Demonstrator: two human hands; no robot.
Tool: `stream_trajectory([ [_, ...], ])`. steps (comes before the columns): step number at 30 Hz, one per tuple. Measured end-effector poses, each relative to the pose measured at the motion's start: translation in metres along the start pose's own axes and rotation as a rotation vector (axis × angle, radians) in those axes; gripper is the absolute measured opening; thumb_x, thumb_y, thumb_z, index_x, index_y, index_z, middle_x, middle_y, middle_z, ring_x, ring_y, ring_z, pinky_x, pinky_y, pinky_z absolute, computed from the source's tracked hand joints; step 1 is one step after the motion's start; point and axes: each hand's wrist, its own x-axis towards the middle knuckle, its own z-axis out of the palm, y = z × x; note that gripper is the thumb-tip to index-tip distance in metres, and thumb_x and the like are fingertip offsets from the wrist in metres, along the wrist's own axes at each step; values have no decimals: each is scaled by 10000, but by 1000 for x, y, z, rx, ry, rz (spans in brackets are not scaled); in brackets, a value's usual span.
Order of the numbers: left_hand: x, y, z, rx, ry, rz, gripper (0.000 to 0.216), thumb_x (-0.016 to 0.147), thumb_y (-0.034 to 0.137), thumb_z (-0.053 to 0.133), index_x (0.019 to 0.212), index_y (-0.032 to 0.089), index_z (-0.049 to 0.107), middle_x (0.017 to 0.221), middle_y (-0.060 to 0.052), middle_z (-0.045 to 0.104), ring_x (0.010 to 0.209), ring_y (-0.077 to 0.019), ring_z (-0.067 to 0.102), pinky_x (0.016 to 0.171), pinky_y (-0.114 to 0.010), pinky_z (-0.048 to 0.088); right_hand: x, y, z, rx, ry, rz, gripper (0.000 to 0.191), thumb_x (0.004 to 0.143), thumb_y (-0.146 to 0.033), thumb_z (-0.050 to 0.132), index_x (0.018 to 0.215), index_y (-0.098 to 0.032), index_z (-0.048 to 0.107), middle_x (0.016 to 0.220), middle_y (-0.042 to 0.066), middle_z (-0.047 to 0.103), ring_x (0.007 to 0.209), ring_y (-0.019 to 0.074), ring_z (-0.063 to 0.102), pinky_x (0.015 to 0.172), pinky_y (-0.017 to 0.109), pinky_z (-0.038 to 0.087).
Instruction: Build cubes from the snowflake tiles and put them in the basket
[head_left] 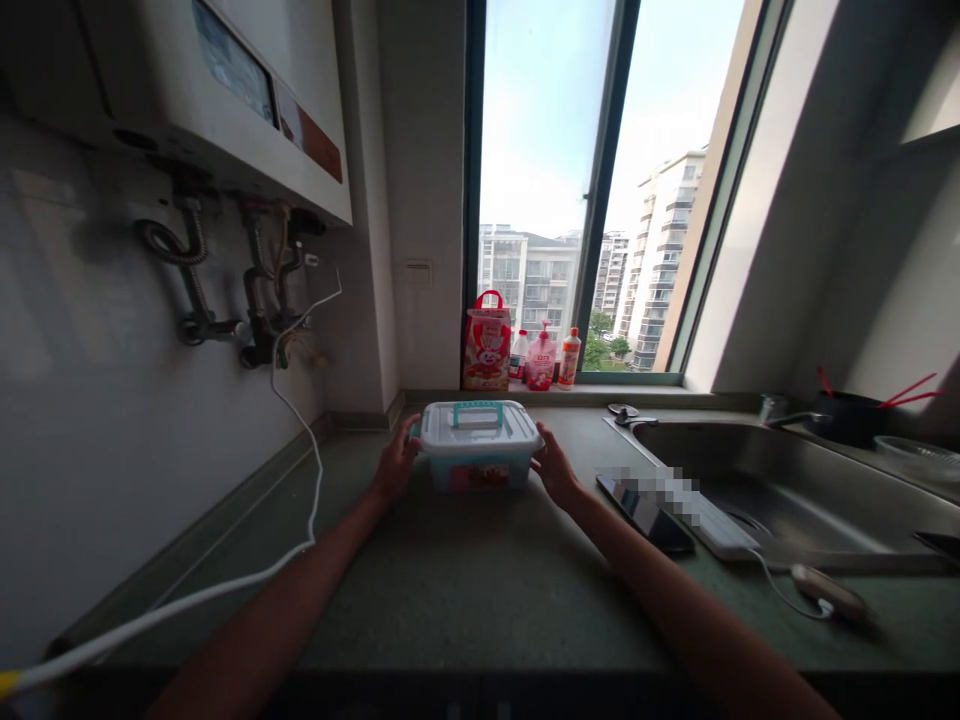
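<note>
Lidded storage box [478,450], white lid [439,425], teal carry handle [478,407], pale bluish body [441,472], red-and-pink front label [480,476], upright near the countertop [465,590]'s far edge, your left hand [397,462] and right hand [556,468] gripping opposite ends, fingers [409,430] curled against it.

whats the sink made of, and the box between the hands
The sink is probably stainless steel with a satin finish, given its grey metallic sheen. The box looks like plastic, smooth and fairly glossy: its pale lid catches light.
</note>
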Motion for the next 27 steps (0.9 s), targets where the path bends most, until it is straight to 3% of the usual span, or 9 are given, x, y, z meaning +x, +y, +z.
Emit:
stream_trajectory([
  [6,1,2,-3,198,51,13,892,950,805,288,1585,184,380,1177,-153,706,1049,-342,684,927,-470,503,-13,-4,5,-58,-52,-98,660,843,-752,612,1268,-251,670,1282,82,728,1250,328,629,1008,435,513],
  [9,0,7,-4,289,68,9,869,972,782,254,1595,188,372,1153,-157,720,1005,-355,705,898,-471,506,-14,-5,2,-142,-85,-152,703,845,-743,631,1363,-267,612,1391,105,667,1300,344,597,1053,492,502],
  [16,-4,23,-2,353,72,40,737,1056,613,224,1608,150,376,962,-130,753,895,-329,716,927,-468,501,-17,-13,0,-392,-99,-263,972,835,-753,643,1622,-276,331,1512,125,567,1418,366,503,1163,572,424],
  [20,-4,20,1,306,83,31,744,1053,624,214,1590,149,415,1157,-172,745,1066,-351,703,1022,-500,480,-17,-17,3,-481,-80,-295,1076,785,-725,725,1647,-245,295,1578,134,495,1517,368,371,1246,546,331],
  [23,-3,16,2,282,68,41,847,1028,694,177,1559,98,457,1351,-232,667,1243,-398,634,1102,-539,435,-16,-17,5,-440,-90,-284,1121,755,-697,768,1655,-245,274,1609,136,457,1498,371,405,1233,528,364],
  [27,-4,13,4,273,30,78,964,965,804,222,1562,80,445,1433,-260,607,1312,-433,586,1140,-590,399,-13,-12,3,-414,-112,-294,1171,739,-674,796,1668,-249,222,1644,139,400,1453,357,473,1207,500,412],
])
